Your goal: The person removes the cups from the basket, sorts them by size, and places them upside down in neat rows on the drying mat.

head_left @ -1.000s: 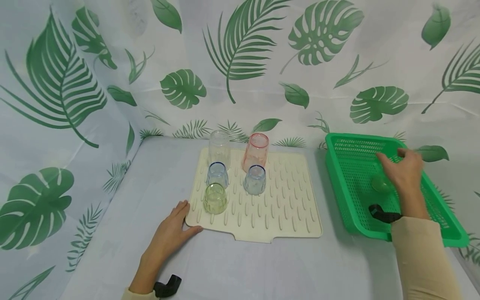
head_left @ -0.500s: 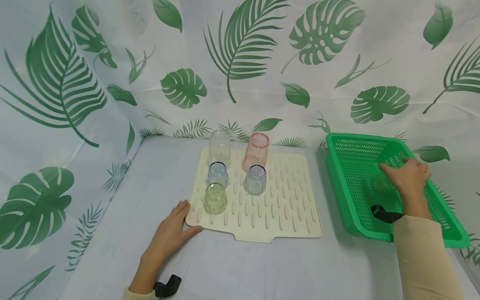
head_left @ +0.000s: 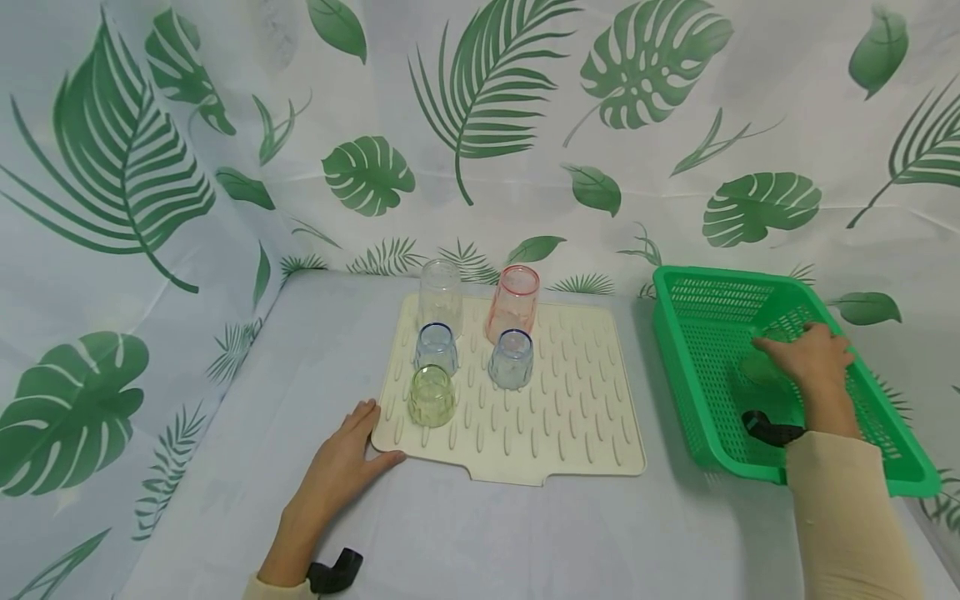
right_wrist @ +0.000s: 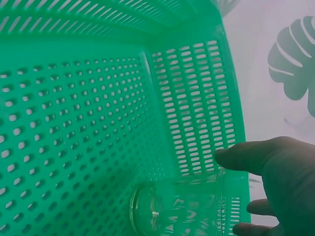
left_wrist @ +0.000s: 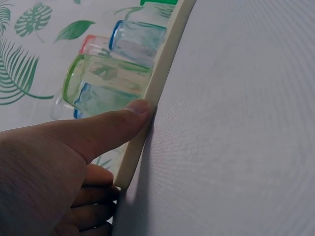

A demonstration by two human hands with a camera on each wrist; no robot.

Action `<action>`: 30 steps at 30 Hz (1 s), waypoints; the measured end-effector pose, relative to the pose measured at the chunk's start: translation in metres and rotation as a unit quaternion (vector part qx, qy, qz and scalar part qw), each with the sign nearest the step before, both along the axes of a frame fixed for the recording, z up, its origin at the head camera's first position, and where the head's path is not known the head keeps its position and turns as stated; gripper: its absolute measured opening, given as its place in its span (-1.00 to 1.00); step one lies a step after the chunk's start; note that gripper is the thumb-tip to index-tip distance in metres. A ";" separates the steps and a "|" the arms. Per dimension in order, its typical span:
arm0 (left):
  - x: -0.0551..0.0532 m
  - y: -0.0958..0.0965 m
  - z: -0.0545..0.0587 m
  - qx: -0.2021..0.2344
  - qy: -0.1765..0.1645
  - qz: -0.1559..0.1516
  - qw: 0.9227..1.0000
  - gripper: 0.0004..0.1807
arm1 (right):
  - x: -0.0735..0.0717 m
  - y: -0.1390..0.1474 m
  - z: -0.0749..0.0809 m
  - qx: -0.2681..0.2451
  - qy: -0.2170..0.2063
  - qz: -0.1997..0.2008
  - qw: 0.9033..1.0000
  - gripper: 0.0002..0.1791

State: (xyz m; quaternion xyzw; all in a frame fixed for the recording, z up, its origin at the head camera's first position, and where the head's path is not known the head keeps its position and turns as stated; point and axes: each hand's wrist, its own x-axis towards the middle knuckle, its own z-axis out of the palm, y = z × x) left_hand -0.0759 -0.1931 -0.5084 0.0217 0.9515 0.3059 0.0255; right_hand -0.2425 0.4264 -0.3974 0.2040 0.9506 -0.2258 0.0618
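Observation:
My left hand (head_left: 341, 458) rests at the near left corner of a cream draining mat (head_left: 577, 417), thumb along the front edge, fingers by the left edge. Inside the green plastic basket (head_left: 678, 400), my right hand (head_left: 813, 358) grips a clear glass (right_wrist: 192, 204) near its upper end. In the right wrist view the thumb is on one side of it and fingers on the other. A green glass (head_left: 431, 397), two small blue-rimmed glasses (head_left: 437, 350) (head_left: 512, 362), a tall clear glass (head_left: 440, 292) and a tall pink-rimmed glass (head_left: 513, 304) stand on the mat.
The basket stands right of the mat, with a strip of pale tablecloth (head_left: 450, 533) between them. Behind and to the left hangs a white leaf-print curtain (head_left: 517, 217). Black straps with small mounts (head_left: 337, 573) sit on both wrists.
My right hand has moved down toward the basket's floor and closed in around the glass there. The left hand stays at the mat's corner, and the glasses on the mat have not moved.

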 end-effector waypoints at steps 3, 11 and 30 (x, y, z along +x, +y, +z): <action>0.000 0.000 0.000 0.001 0.002 0.000 1.000 -0.01 | -0.001 0.001 0.001 0.008 -0.012 0.005 1.000 0.12; 0.001 0.000 0.002 0.002 0.004 0.001 1.000 -0.01 | -0.003 0.007 0.000 0.036 -0.063 0.025 0.997 0.11; -0.001 0.000 0.001 0.000 -0.010 -0.001 1.000 -0.02 | 0.001 0.007 0.000 0.013 -0.082 0.022 0.996 0.14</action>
